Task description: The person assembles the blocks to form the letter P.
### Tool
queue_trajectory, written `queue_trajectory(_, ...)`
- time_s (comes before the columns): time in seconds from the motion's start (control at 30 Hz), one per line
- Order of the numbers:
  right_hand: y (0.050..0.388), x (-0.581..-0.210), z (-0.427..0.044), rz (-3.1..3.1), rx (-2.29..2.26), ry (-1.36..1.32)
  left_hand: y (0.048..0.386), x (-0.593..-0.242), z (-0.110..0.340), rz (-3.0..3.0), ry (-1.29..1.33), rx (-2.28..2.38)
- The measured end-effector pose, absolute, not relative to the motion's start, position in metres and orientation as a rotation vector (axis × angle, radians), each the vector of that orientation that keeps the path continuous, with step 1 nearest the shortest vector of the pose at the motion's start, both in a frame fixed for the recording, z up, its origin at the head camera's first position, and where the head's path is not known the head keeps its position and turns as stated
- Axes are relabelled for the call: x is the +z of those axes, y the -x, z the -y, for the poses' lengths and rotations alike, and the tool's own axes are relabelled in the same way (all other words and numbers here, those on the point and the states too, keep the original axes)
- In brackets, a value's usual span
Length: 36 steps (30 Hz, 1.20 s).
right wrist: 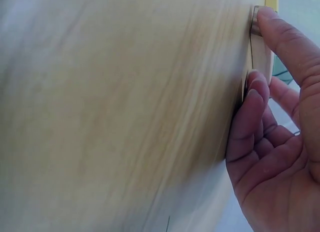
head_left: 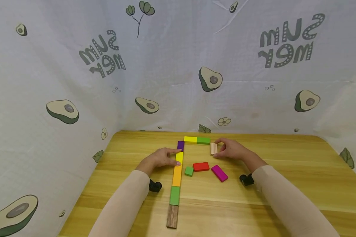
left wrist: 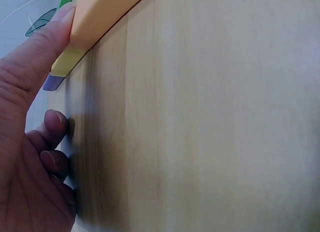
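A row of wooden blocks runs up the table in the head view: brown (head_left: 172, 216), green (head_left: 174, 196), orange (head_left: 177, 175), yellow (head_left: 179, 157) and purple (head_left: 180, 145). My left hand (head_left: 158, 158) rests its extended index finger and thumb on this row around the yellow block; its other fingers bend loosely beneath. From the purple end, a second yellow block (head_left: 190, 140) and a long green block (head_left: 203, 141) lead right. Below that green block's right end, my right hand (head_left: 232, 149) pinches a striped light-wood block (head_left: 213, 149) between thumb and index finger.
Inside the angle of the rows lie a small green block (head_left: 189, 171), a red block (head_left: 201, 167) and a magenta block (head_left: 219, 173). A white curtain (head_left: 178, 65) printed with avocados hangs behind the wooden table (head_left: 284, 164).
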State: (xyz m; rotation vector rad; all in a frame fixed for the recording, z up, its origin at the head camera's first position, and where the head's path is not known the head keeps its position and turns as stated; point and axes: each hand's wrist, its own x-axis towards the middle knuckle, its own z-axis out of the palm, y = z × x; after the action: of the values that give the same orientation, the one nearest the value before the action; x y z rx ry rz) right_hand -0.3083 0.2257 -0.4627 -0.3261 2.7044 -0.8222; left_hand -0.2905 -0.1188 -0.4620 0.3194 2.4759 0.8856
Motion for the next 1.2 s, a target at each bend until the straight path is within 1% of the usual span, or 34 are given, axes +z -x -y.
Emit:
queue_trajectory(0.73,0.314,-0.460,-0.227,-2.674,-0.852,0.319,0.292,-0.461,0.115,-2.470,-0.301,0.904)
queue_trajectory(0.97,0.311,-0.458,-0.225,-2.682,-0.890,0.328,0.292,-0.460,0.115,-2.472,-0.285,0.908)
queue_trajectory(1.07,0.303,-0.454,-0.215,-2.780,-0.837,0.428,0.291,-0.459,0.115,-2.472,-0.282,0.908)
queue_trajectory(1.2,0.284,-0.446,-0.190,-2.902,-0.732,0.623,0.292,-0.459,0.113,-2.471,-0.302,0.903)
